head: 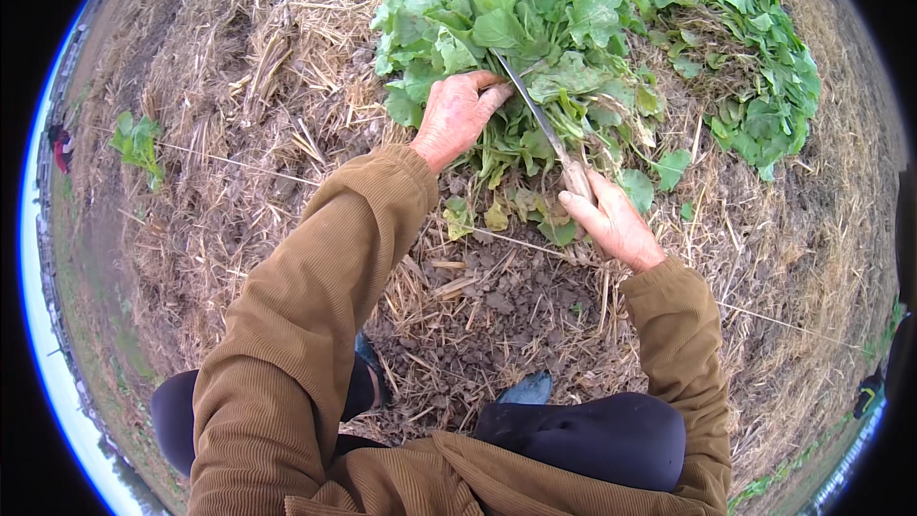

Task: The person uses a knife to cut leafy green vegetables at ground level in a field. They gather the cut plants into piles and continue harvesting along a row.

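A large heap of leafy green plants [501, 14] lies on the ground before me, stalks and yellowing lower leaves towards me. My left hand [458, 111] is at its near left side, thumb and fingers closed on the greens; the fingertips are partly hidden among the leaves. My right hand [616, 222] grips the pale, worn handle of a long narrow-bladed knife [531, 104]. Its dark blade slants up and left across the heap, the tip among the leaves just beyond my left fingers.
To the right lies another pile of greens [770, 79] with roots or dry stems in its middle. A taut string [523, 241] crosses the straw-covered soil [501, 294] between me and the heap. A small plant [136, 147] is at far left. My shoes [526, 388] are below.
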### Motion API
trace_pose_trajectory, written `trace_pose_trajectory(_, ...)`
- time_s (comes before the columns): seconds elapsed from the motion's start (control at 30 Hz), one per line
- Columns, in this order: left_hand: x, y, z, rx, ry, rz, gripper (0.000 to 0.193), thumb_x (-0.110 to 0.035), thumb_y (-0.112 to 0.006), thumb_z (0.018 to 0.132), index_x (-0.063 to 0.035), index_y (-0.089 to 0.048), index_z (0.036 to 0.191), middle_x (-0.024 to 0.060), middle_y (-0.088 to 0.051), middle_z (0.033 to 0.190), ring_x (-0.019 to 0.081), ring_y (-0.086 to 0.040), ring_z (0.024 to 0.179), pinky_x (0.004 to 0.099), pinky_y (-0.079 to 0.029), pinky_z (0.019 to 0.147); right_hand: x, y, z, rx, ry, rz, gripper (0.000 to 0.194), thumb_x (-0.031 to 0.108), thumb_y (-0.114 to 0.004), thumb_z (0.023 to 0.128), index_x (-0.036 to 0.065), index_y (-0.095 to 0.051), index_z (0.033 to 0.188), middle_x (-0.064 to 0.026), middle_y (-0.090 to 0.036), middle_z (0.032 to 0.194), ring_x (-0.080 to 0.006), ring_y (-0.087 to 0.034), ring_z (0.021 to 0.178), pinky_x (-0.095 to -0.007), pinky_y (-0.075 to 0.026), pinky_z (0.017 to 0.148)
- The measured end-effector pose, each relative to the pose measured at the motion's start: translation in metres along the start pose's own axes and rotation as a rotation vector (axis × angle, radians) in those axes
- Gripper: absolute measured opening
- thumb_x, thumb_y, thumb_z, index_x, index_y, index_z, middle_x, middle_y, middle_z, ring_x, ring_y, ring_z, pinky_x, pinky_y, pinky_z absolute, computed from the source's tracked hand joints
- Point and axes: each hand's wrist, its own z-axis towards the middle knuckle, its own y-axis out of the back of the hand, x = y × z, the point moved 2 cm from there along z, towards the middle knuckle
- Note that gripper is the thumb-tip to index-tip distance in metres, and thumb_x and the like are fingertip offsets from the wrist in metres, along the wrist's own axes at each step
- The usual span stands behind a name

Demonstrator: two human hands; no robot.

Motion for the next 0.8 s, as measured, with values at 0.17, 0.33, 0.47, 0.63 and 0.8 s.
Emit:
trace_pose_trajectory(0.17, 0.007, -0.001, 0.001, 0.012, -0.017, -0.033, 0.032, -0.027, -0.055, 0.083, -0.0017, -0.063, 0.1, 0.0171, -0.065, 0.092, 0.029, -0.062, 0.086, 0.033, -0.046, 0.079, 0.01, 0.001, -0.011, -0.209, 0.033, -0.067, 0.038, 0.03, -0.049, 0.088, -0.002, -0.048, 0.108, -0.0226, -0.058, 0.097, -0.0364, -0.057, 0.092, -0.0365, -0.044, 0.08)
trace_pose_trajectory(0.33, 0.009, -0.002, -0.001, 0.004, -0.057, -0.022, 0.032, -0.027, -0.055, 0.083, -0.0008, -0.063, 0.1, 0.0189, -0.064, 0.092, 0.0296, -0.062, 0.086, 0.0339, -0.046, 0.079, 0.022, -0.002, -0.016, -0.219, 0.08, -0.072, 0.033, 0.027, -0.047, 0.091, -0.001, -0.046, 0.108, -0.024, -0.059, 0.095, -0.0384, -0.058, 0.09, -0.0401, -0.045, 0.073)
trace_pose_trajectory(0.47, 0.007, -0.002, -0.001, 0.001, -0.078, -0.046, 0.031, -0.025, -0.055, 0.083, -0.0002, -0.062, 0.099, 0.0195, -0.063, 0.09, 0.03, -0.062, 0.085, 0.034, -0.047, 0.077, 0.024, -0.002, -0.012, -0.164, 0.04, -0.21, 0.03, 0.027, -0.047, 0.091, -0.002, -0.044, 0.098, -0.0241, -0.06, 0.09, -0.0421, -0.057, 0.083, -0.0438, -0.046, 0.069)
trace_pose_trajectory(0.63, 0.008, -0.002, -0.002, 0.002, -0.088, -0.046, 0.03, -0.024, -0.054, 0.083, 0.0, -0.062, 0.099, 0.019, -0.064, 0.089, 0.0299, -0.062, 0.085, 0.0336, -0.047, 0.076, 0.02, -0.007, -0.01, -0.287, 0.186, -0.25, 0.027, 0.025, -0.046, 0.091, -0.002, -0.043, 0.093, -0.0247, -0.059, 0.084, -0.0421, -0.057, 0.078, -0.0452, -0.047, 0.064)
trace_pose_trajectory(0.8, 0.008, -0.003, -0.003, -0.023, -0.113, -0.05, 0.029, -0.024, -0.054, 0.083, -0.0007, -0.062, 0.098, 0.019, -0.063, 0.09, 0.0312, -0.062, 0.085, 0.0343, -0.047, 0.076, 0.016, -0.008, -0.011, -0.274, 0.202, -0.324, 0.024, 0.023, -0.045, 0.092, -0.001, -0.042, 0.092, -0.0243, -0.058, 0.079, -0.041, -0.057, 0.072, -0.0446, -0.047, 0.06)
